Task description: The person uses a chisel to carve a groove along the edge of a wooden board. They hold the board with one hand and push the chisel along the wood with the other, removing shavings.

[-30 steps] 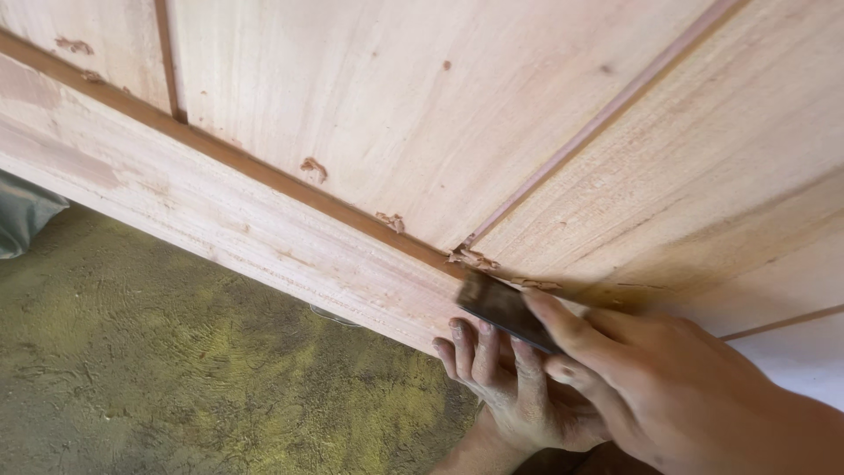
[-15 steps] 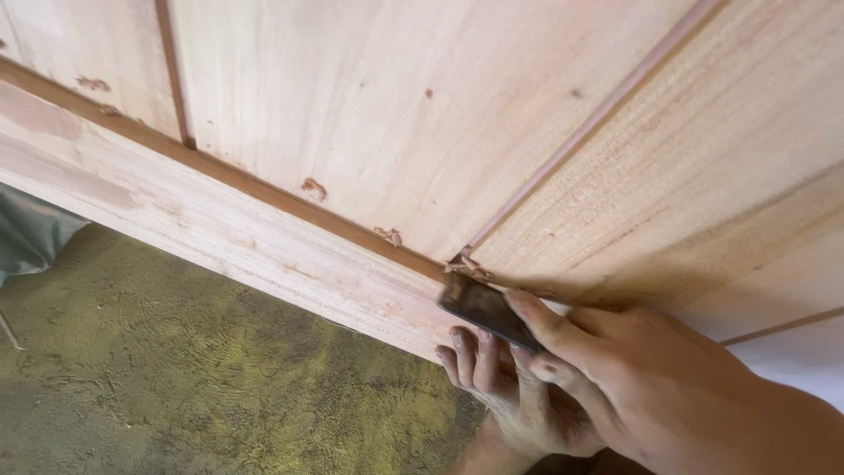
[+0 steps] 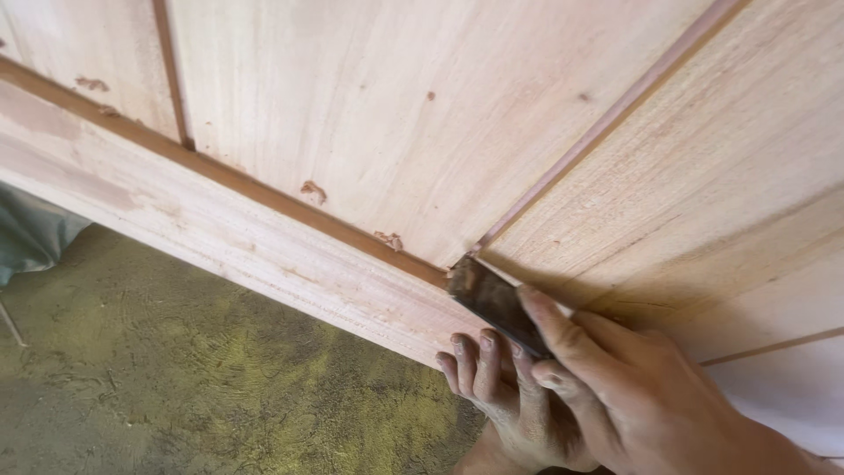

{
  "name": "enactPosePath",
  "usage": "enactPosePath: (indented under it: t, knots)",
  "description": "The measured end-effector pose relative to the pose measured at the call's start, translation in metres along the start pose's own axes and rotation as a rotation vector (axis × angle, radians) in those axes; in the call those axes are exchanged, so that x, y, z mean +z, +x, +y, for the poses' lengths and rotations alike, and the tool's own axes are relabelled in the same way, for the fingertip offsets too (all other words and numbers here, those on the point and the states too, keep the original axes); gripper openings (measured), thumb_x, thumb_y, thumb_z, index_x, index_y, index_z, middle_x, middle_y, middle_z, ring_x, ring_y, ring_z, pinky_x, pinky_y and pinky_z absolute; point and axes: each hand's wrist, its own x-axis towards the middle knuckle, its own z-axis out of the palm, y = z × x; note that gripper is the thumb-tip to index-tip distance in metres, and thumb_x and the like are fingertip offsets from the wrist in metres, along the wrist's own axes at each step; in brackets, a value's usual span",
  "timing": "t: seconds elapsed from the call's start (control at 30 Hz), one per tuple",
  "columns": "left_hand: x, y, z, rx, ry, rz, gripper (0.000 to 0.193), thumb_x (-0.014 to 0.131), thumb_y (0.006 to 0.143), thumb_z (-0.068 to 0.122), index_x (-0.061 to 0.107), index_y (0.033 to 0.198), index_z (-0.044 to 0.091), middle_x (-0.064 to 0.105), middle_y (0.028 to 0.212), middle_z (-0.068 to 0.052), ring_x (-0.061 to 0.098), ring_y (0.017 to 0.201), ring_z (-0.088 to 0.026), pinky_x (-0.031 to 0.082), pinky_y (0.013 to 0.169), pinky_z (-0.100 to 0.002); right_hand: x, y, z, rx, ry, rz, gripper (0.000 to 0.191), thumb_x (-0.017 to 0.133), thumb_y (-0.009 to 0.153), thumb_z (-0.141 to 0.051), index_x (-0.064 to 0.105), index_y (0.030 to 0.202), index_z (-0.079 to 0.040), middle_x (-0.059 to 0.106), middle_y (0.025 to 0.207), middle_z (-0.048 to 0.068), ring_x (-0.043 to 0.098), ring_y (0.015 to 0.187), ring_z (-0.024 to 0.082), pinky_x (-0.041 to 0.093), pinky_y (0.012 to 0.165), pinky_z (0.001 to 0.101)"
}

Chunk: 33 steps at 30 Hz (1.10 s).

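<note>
A pale wooden panel (image 3: 422, 114) with brown filled grooves lies tilted across the view. My right hand (image 3: 642, 396) comes in from the lower right and holds a dark flat scraper blade (image 3: 492, 299), index finger pressed along its top. The blade's tip sits where the long brown groove (image 3: 264, 189) meets a slanting one. My left hand (image 3: 497, 396) is just below, its fingers curled up over the panel's lower edge rail (image 3: 220, 246). Small dabs of reddish filler (image 3: 312, 189) dot the wood beside the groove.
A rough greenish-grey floor (image 3: 176, 378) lies below the panel at the lower left. Some grey cloth or sheeting (image 3: 31, 237) shows at the left edge. White board (image 3: 782, 396) appears at the lower right.
The scraper blade has slid a little up and left along the groove toward the junction. My left hand stays on the panel's edge.
</note>
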Motion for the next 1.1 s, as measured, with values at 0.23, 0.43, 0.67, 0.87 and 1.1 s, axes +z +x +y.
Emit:
enactPosePath:
  t: [0.23,0.43,0.67,0.87,1.1]
  knots:
    - [-0.014,0.004,0.001,-0.016,-0.097,-0.067,0.076,0.031,0.105,0.051,0.026,0.164,0.003,0.029,0.163,-0.028,0.016,0.16,-0.043,-0.001,0.133,-0.061,-0.002,-0.014,0.012,0.114,-0.174,-0.138,0.074,0.061,0.098,-0.028,0.028,0.16,-0.009,0.069,0.129,0.023,0.076,0.098,0.031,0.062,0.082,0.0424]
    - [-0.011,0.005,-0.002,0.012,-0.115,-0.058,0.072,0.033,0.107,0.052,0.027,0.161,0.004,0.031,0.161,-0.028,0.018,0.159,-0.044,0.001,0.132,-0.061,-0.004,-0.002,0.007,0.046,-0.235,-0.128,0.071,0.061,0.098,-0.027,0.032,0.158,-0.002,0.072,0.114,0.023,0.076,0.09,0.027,0.062,0.079,0.0434]
    - [-0.008,0.004,-0.001,0.007,-0.107,-0.052,0.069,0.035,0.107,0.052,0.031,0.157,0.005,0.034,0.159,-0.027,0.021,0.156,-0.043,0.004,0.131,-0.061,-0.006,0.005,0.004,-0.026,-0.259,-0.087,0.074,0.061,0.098,-0.026,0.034,0.161,0.002,0.072,0.107,0.025,0.075,0.085,0.028,0.061,0.073,0.0432]
    - [-0.007,0.005,0.003,0.013,-0.101,-0.061,0.066,0.037,0.107,0.052,0.035,0.155,0.006,0.037,0.157,-0.026,0.023,0.155,-0.043,0.007,0.13,-0.06,-0.001,0.003,0.01,0.135,-0.326,-0.278,0.073,0.059,0.102,-0.032,0.025,0.16,-0.004,0.071,0.107,0.024,0.075,0.076,0.021,0.063,0.075,0.04]
    - [-0.006,0.01,0.008,0.016,-0.097,-0.061,0.063,0.039,0.107,0.052,0.039,0.151,0.007,0.039,0.154,-0.025,0.027,0.153,-0.042,0.01,0.13,-0.06,-0.006,0.003,0.013,0.003,-0.313,-0.206,0.075,0.06,0.099,-0.03,0.027,0.159,-0.002,0.072,0.095,0.022,0.075,0.071,0.022,0.062,0.071,0.043]
